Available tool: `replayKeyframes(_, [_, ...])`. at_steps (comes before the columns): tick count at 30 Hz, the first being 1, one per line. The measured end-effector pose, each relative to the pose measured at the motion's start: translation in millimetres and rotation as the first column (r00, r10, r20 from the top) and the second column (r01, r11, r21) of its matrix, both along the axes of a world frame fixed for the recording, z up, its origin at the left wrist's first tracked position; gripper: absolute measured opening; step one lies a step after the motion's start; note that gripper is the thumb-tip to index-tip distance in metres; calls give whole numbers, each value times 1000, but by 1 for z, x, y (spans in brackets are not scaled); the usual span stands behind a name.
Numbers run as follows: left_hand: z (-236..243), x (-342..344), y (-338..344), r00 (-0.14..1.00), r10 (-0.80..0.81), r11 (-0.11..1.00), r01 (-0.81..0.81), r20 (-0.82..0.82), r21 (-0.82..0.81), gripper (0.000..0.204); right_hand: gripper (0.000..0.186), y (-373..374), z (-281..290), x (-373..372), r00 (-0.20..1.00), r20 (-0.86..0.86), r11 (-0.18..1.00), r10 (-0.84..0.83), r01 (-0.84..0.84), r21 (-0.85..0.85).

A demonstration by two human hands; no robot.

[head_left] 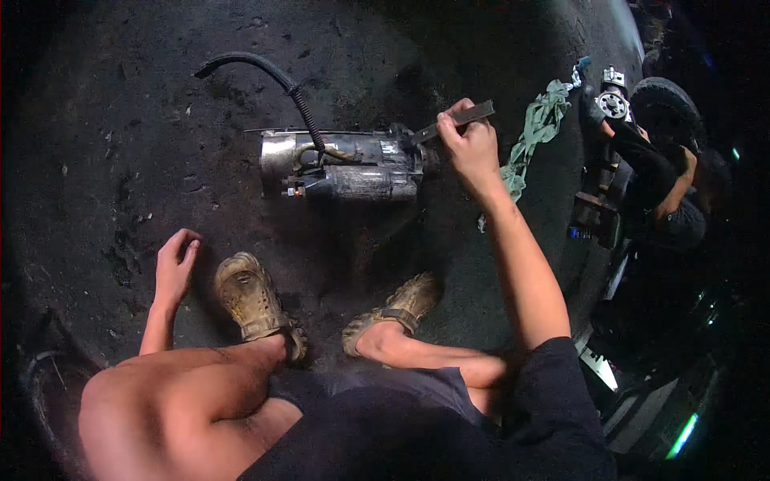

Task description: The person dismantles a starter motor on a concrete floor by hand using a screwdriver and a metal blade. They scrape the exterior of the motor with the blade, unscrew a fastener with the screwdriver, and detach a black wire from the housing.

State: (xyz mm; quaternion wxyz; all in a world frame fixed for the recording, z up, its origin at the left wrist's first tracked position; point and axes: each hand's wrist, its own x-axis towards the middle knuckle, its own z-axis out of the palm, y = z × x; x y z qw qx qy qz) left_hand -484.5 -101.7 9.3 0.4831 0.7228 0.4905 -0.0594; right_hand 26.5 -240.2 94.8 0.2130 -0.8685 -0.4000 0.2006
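Dark, stained floor (pixel 144 96) carries the cylindrical motor unit (pixel 345 183), which lies on its side ahead of the crouched person, a green cloth (pixel 543 120) off to its right. Judging by the pose, the step in hand is working at the unit's right end with a flat bar (pixel 473 114), and the next move calls for a firm grip and a well-placed tip, though contact is hard to tell. Arm stretched forward, the right hand (pixel 473 148) closes around the bar, while the left hand (pixel 175 260) hangs near the left shoe (pixel 245 298), loosely curled with nothing visibly held.
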Motion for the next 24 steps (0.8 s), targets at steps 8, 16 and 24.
replayKeyframes(8, [7,3,4,998,35,999,-37,47,28,15,25,-4,1,-10,999,-32,997,20,-18,71])
replayKeyframes(16, [6,4,2,996,48,998,-51,79,26,15,22,-16,-2,-9,999,-41,991,33,-28,134])
replayKeyframes(24, [5,5,2,995,38,999,-41,91,35,15,21,-23,-11,-3,952,-272,979,-138,172,105])
